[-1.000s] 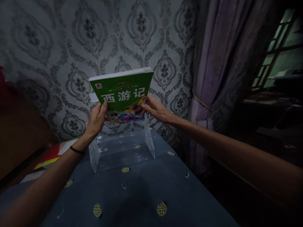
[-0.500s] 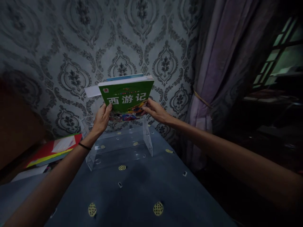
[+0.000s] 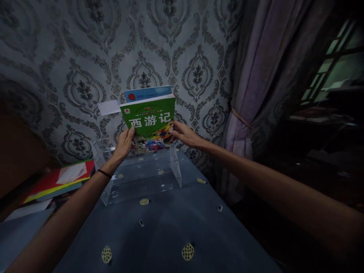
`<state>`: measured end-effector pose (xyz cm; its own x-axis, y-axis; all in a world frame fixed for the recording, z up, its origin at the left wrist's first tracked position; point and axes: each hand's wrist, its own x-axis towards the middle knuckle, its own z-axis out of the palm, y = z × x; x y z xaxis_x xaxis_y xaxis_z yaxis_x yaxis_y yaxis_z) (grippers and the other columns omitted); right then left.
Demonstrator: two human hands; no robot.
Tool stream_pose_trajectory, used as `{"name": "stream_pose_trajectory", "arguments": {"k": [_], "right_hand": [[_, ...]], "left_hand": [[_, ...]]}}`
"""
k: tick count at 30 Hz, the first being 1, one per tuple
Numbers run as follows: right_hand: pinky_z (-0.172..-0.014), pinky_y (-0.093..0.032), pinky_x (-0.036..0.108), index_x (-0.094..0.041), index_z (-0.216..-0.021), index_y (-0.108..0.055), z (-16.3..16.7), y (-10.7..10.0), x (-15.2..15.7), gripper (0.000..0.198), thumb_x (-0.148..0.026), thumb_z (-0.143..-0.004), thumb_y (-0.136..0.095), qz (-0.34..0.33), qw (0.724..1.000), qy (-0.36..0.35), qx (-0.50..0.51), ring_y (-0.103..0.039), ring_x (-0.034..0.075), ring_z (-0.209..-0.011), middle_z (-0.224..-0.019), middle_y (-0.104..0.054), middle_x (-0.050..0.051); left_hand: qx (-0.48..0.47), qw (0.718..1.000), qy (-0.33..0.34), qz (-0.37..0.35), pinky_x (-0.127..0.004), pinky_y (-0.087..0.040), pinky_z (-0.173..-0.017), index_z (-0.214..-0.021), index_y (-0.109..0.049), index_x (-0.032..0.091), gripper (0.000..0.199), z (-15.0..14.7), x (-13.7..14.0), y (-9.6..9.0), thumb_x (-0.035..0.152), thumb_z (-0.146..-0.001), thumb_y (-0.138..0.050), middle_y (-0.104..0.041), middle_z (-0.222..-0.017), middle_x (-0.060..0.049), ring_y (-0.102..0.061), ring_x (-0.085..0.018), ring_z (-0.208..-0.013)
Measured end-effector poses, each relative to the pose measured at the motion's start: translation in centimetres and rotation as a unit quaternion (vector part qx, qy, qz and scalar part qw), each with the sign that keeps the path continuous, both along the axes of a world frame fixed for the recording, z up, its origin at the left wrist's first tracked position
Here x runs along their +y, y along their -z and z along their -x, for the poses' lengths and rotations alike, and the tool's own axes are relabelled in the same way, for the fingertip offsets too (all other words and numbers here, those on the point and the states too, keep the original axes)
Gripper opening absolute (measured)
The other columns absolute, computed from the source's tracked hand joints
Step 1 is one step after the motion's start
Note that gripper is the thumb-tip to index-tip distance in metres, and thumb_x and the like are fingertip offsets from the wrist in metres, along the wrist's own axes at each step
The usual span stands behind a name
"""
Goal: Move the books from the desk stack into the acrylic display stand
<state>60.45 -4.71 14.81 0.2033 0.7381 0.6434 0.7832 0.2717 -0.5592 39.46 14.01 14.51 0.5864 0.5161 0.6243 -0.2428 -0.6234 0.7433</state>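
A green book (image 3: 150,113) with large white characters and colourful figures on its cover is held upright between my two hands. My left hand (image 3: 124,142) grips its lower left edge, thumb on the cover. At the lower right edge, my right hand (image 3: 183,132) is closed on it, thumb in front. Behind the green book stands a blue book (image 3: 155,91), only its top strip showing. Below the hands is a clear stepped rack (image 3: 176,167) on the table; the green book hides its upper back part.
A blue cloth (image 3: 162,235) with yellow spots covers the table. Red and yellow folders (image 3: 71,174) are stacked at the left, by a dark brown box (image 3: 19,151). A patterned wall rises behind. A tied purple curtain (image 3: 241,113) hangs at the right.
The green book has come down slightly and faces me more squarely, so more of the blue book behind shows. Both hands keep their hold. The view has shifted a little.
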Motion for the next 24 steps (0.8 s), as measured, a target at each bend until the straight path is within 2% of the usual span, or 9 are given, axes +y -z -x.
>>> {"name": "stream_pose_trajectory", "arguments": {"k": [3, 6, 9, 11, 15, 20, 22, 24], "right_hand": [[-0.068, -0.058, 0.036, -0.022, -0.108, -0.055, 0.0, 0.3, 0.3, 0.032, -0.053, -0.098, -0.057, 0.033, 0.999, -0.017, 0.02, -0.069, 0.019, -0.068, -0.092, -0.067, 0.003], [-0.066, -0.057, 0.034, -0.022, -0.105, -0.054, 0.0, 0.7, 0.5, 0.026, -0.047, -0.099, -0.055, 0.047, 0.998, -0.008, 0.027, -0.068, 0.018, -0.067, -0.092, -0.065, 0.002], [-0.067, -0.055, 0.033, -0.021, -0.104, -0.056, -0.1, 1.3, 0.6, 0.018, -0.037, -0.096, -0.056, 0.049, 0.998, 0.04, 0.001, -0.069, 0.02, -0.073, -0.095, -0.066, 0.004], [-0.072, -0.055, 0.035, -0.021, -0.104, -0.059, -0.1, 1.7, 0.6, 0.017, -0.032, -0.091, -0.059, 0.029, 0.994, 0.093, -0.04, -0.068, 0.024, -0.082, -0.098, -0.068, 0.006], [-0.082, -0.053, 0.039, -0.019, -0.103, -0.063, 0.0, 2.3, 0.8, 0.018, -0.027, -0.086, -0.062, -0.012, 0.983, 0.166, -0.08, -0.066, 0.027, -0.092, -0.097, -0.068, 0.008], [-0.075, -0.052, 0.035, -0.018, -0.109, -0.061, 0.3, 2.5, 0.9, 0.024, -0.028, -0.088, -0.06, -0.005, 0.984, 0.172, -0.048, -0.067, 0.024, -0.083, -0.093, -0.071, 0.008], [-0.073, -0.052, 0.034, -0.018, -0.11, -0.061, 0.5, 2.6, 0.9, 0.025, -0.029, -0.088, -0.06, -0.002, 0.982, 0.181, -0.045, -0.067, 0.023, -0.081, -0.09, -0.07, 0.007], [-0.071, -0.051, 0.033, -0.018, -0.111, -0.061, 0.7, 2.6, 1.0, 0.026, -0.029, -0.087, -0.06, -0.002, 0.981, 0.192, -0.042, -0.066, 0.023, -0.079, -0.088, -0.07, 0.006]], "left_hand": [[0.002, 1.0, 0.009, -0.001, -0.034, -0.065, -0.062, -0.113, -0.068, 0.014, 0.064, -0.1, 0.2, 0.3, 0.071, -0.093, -0.048, -0.069, -0.101, -0.011, -0.068, -0.022, -0.087], [0.015, 1.0, 0.008, -0.006, -0.031, -0.063, -0.058, -0.113, -0.067, 0.013, 0.065, -0.1, 0.6, 0.7, 0.071, -0.093, -0.048, -0.07, -0.099, -0.011, -0.067, -0.022, -0.084], [0.055, 0.998, -0.013, -0.041, -0.031, -0.061, -0.058, -0.113, -0.067, 0.011, 0.063, -0.1, 0.9, 1.0, 0.067, -0.096, -0.044, -0.07, -0.099, -0.012, -0.068, -0.023, -0.083], [0.093, 0.991, -0.046, -0.083, -0.035, -0.062, -0.068, -0.114, -0.066, 0.01, 0.057, 0.0, 0.8, 0.9, 0.058, -0.1, -0.039, -0.072, -0.103, -0.014, -0.07, -0.026, -0.09], [0.185, 0.958, -0.143, -0.168, -0.039, -0.054, -0.092, -0.111, -0.065, 0.011, 0.041, 0.6, -0.4, -0.2, 0.037, -0.105, -0.034, -0.074, -0.109, -0.018, -0.07, -0.031, -0.107], [0.305, 0.894, -0.232, -0.233, -0.037, -0.051, -0.089, -0.113, -0.061, 0.014, 0.039, 1.5, -2.0, -1.6, 0.037, -0.107, -0.031, -0.075, -0.107, -0.02, -0.071, -0.034, -0.109], [0.333, 0.88, -0.241, -0.237, -0.037, -0.05, -0.087, -0.118, -0.059, 0.014, 0.038, 1.7, -2.3, -1.8, 0.039, -0.107, -0.033, -0.075, -0.109, -0.02, -0.071, -0.034, -0.11], [0.343, 0.879, -0.23, -0.24, -0.036, -0.05, -0.087, -0.123, -0.055, 0.014, 0.036, 1.7, -2.4, -1.9, 0.038, -0.107, -0.034, -0.074, -0.112, -0.021, -0.07, -0.034, -0.112]]}}
